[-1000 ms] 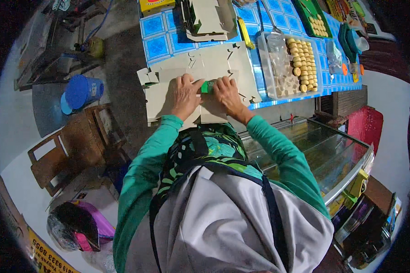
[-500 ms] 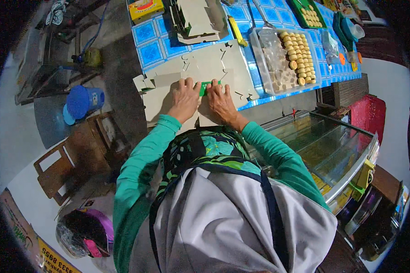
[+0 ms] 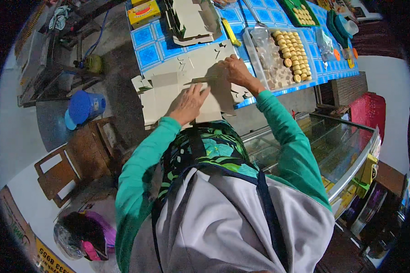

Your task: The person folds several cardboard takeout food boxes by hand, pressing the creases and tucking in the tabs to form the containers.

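A cream cardboard box blank, with slits and tabs cut along its edges, is spread over the near edge of the table. My left hand rests on its middle with the fingers stretched out, beside a crease line. Further right, my right hand has its fingers curled together at the far right part of the blank, gripping a shaded panel that looks partly raised; the fingertips are partly hidden. Beyond the blank lies a stack of part-folded cardboard boxes.
Right of the blank stands a clear plastic tray with rows of small round pastries. A yellow packet, a yellow box and a green tray of pastries are on the blue tablecloth. A glass case stands to the right.
My right hand has left the middle of the blank and moved right and away to its far right part. My left hand has shifted slightly nearer. The green patch between them no longer shows.
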`<state>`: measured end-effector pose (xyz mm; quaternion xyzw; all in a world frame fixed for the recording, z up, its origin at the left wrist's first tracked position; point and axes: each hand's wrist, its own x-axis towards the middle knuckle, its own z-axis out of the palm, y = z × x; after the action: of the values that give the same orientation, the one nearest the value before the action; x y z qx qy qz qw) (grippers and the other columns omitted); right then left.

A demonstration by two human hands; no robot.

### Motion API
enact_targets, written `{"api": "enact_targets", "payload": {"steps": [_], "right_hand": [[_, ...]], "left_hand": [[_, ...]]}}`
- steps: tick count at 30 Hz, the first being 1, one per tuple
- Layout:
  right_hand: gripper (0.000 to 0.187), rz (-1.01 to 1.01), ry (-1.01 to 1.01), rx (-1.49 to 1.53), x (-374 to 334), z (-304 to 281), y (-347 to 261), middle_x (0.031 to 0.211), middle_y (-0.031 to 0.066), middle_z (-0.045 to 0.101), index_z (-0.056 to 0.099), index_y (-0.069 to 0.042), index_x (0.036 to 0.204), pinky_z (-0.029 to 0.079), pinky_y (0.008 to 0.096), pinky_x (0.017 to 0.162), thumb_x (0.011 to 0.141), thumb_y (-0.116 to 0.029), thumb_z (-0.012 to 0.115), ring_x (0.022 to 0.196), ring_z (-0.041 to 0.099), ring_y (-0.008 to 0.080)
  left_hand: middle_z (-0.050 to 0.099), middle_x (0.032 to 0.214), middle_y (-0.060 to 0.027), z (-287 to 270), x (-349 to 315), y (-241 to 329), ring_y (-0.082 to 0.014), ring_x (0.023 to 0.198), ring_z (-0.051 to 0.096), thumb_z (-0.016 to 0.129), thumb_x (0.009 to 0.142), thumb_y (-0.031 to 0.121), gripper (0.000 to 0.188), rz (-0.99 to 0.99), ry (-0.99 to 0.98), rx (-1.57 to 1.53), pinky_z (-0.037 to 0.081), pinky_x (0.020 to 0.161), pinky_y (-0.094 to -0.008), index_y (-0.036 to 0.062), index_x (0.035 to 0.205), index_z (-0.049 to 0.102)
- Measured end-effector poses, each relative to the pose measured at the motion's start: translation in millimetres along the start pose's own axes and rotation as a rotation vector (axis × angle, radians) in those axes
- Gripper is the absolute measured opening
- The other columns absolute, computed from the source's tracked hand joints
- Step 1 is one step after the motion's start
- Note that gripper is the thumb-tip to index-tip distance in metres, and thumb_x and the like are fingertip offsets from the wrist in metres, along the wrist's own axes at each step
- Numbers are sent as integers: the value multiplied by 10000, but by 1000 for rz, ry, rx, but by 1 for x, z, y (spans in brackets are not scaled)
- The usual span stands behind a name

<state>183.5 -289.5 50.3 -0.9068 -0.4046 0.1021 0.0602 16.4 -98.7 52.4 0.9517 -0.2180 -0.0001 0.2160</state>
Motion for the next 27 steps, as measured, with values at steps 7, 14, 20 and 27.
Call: {"api": "enact_targets", "payload": {"steps": [7, 14, 20, 27], "right_hand": [[257, -112, 47, -5, -14, 19, 2, 950, 53, 599, 623, -159, 950, 412, 407, 715, 698, -113, 604, 913, 531, 247], [396, -102, 181, -78, -66, 41, -40, 925, 104, 612, 524, -4, 1079, 440, 387, 684, 726, -171, 582, 886, 540, 271], [491, 33, 137, -47, -65, 28, -70, 903, 128, 594, 468, 54, 1181, 417, 422, 673, 754, -169, 567, 879, 527, 288], [548, 123, 202, -238, -76, 49, -67, 849, 105, 567, 451, 80, 1216, 362, 427, 695, 752, -185, 575, 863, 504, 248]], "left_hand": [[438, 1131, -193, 3, 40, -11, -378, 1037, 483, 571, 674, -64, 686, -152, -165, 20, 459, 876, -431, -51, 1319, 337], [449, 1136, -204, 20, 51, -11, -355, 983, 510, 576, 727, -24, 630, -186, -303, 140, 505, 778, -422, -118, 1299, 329], [490, 1123, -213, 25, 48, -16, -365, 957, 533, 530, 799, 18, 471, -153, -222, 136, 508, 773, -433, -109, 1229, 387], [502, 1113, -219, 29, 48, -15, -354, 932, 558, 591, 725, 2, 635, -145, -250, 184, 519, 769, -401, -131, 1296, 346]]}}
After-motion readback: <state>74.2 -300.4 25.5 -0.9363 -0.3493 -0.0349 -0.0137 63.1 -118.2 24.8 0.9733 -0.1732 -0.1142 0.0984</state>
